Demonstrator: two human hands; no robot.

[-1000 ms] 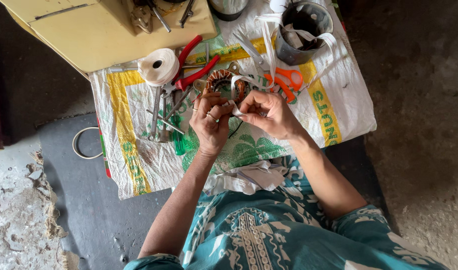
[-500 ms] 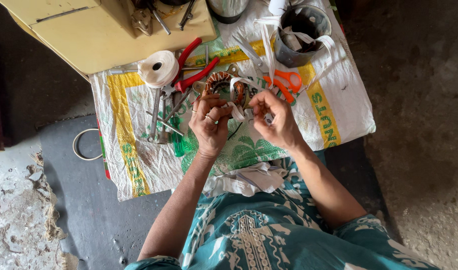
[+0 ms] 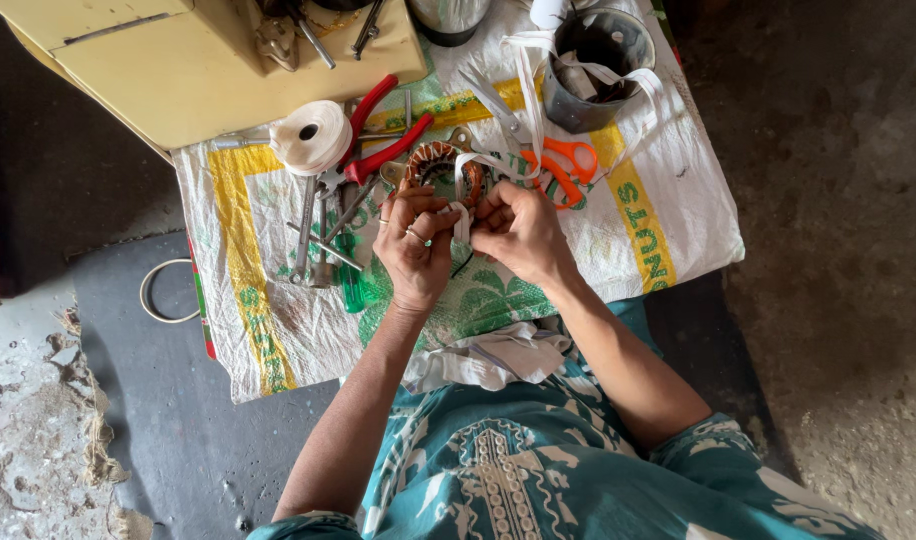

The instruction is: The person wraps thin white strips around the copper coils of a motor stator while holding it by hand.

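Head view, frame centre: my left hand (image 3: 415,250) and right hand (image 3: 518,232) both pinch white tape (image 3: 461,218) beside the copper-wound stator (image 3: 442,166).

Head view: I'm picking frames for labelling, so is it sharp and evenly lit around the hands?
Head view: daylight is soft and even, no harsh shadows; left hand, right hand and white tape are sharp; the copper coil is clear; the floor at left is dark.

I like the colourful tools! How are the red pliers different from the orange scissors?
The red pliers have long straight red grips; the orange scissors have round orange finger loops. The pliers lie left of the hands, beside the white tape roll; the scissors lie right, under white tape strips. Both rest on the woven sack.
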